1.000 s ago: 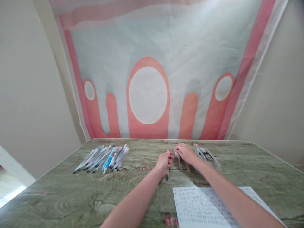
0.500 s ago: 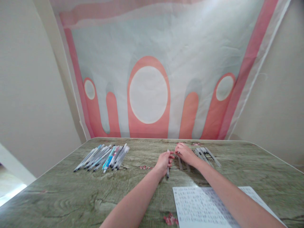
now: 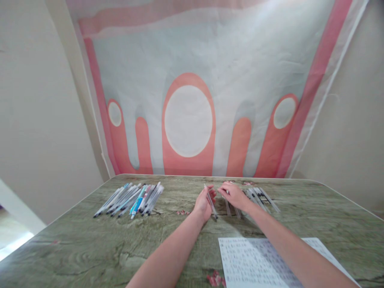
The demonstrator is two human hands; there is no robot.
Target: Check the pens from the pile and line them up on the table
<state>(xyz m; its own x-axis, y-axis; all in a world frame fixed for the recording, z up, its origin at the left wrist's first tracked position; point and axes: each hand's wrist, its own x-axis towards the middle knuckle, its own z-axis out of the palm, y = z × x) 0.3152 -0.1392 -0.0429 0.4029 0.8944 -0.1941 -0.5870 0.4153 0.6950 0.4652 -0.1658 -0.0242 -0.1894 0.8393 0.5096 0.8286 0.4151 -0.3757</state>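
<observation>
A clear-barrelled pen with a dark end (image 3: 213, 207) lies slantwise across the palm of my left hand (image 3: 203, 204), whose fingers curl around it. My right hand (image 3: 233, 195) is just to the right, palm down, with its fingers bent together and the fingertips close to the left hand's. Whatever the right fingers pinch, if anything, is hidden. Beneath the right hand, a few clear pens (image 3: 238, 213) stick out toward me on the table. Beyond its wrist lies another group of clear pens with black parts (image 3: 258, 198), partly covered by the hand.
On the left of the wood-patterned table (image 3: 90, 248) lies a spread of several pens (image 3: 129, 200), mostly clear, some blue and pink. A sheet covered in handwriting (image 3: 246, 260) lies at the front right, under my right forearm. A pink and grey backdrop (image 3: 189, 164) hangs behind the table.
The pen in my left hand has tilted from nearly straight to slanting, its dark end now farther right and higher. My left palm has turned more upward; the right hand has shifted slightly left.
</observation>
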